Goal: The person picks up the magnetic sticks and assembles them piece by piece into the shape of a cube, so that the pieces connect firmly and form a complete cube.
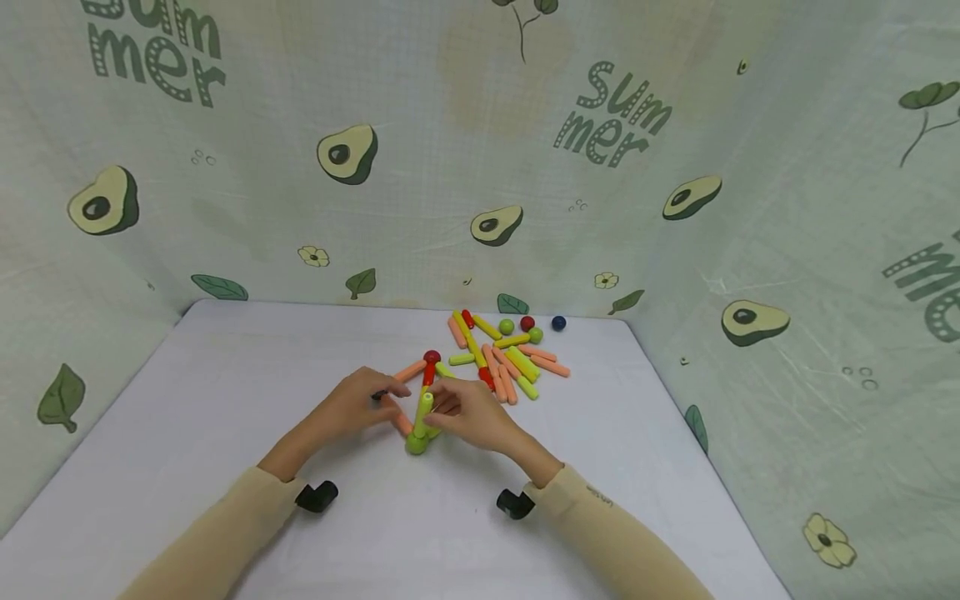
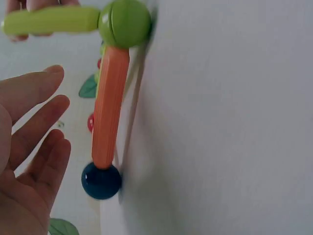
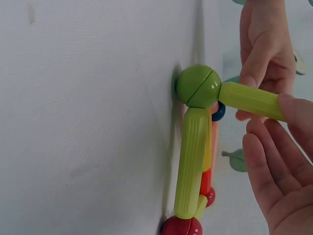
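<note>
Sleeves (image 1: 217,529), right hand (image 1: 480,415) holding green rod (image 1: 424,414), table edges (image 1: 693,454) well apart

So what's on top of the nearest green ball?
A yellow-green stick stands on the green ball, pinched by the right hand; its lower end hides the contact spot from view.

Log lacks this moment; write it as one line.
right hand: holds lime rod; lime rod: upright on green ball; left hand: empty, beside orange rod

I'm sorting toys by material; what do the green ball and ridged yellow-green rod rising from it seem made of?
Green ball: probably glossy plastic, given its highlights and seam. Ridged yellow-green rod: likely satin plastic, from its even grooves.
</note>
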Motion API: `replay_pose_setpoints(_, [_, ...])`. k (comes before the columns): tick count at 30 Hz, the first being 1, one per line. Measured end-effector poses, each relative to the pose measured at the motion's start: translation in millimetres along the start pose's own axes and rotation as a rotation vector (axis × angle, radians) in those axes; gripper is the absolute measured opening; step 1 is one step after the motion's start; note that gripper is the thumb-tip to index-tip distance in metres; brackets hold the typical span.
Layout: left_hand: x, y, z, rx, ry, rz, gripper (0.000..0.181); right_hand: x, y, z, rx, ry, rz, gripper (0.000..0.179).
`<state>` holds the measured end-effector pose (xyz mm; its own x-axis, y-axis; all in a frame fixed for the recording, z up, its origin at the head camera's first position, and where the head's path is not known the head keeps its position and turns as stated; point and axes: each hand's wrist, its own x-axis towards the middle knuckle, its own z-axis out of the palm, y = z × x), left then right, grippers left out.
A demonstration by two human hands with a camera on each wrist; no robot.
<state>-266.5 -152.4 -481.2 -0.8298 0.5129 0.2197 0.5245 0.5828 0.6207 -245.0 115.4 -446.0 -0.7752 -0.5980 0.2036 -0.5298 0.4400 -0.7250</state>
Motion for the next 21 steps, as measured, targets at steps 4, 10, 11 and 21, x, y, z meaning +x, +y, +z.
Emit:
replay_pose_setpoints(4, [-11.1, 17.9, 12.3, -0.149, -0.03, -0.069, 0.035, -0.7, -0.3, -0.3, -0.007, 0.021, -0.002, 0.03])
replay_pose_setpoints(10, [-15.8, 30.2, 28.6, -0.213, 0.031, -0.094, 0.021, -1.7, 3.3, 2.7, -0.002, 0.045, 0.006, 0.03])
replay_pose_setpoints(11, [-15.9, 31.4, 30.3, -0.212, 0.044, -0.096, 0.02, -2.0, 3.9, 3.1, -0.002, 0.046, 0.01, 0.03])
replay_pose_setpoints(21, [-12.5, 41.8, 34.5, -0.213, 0.072, -0.15, 0.022, -9.1, 11.3, -25.5, -0.06, 0.055, 0.04, 0.035])
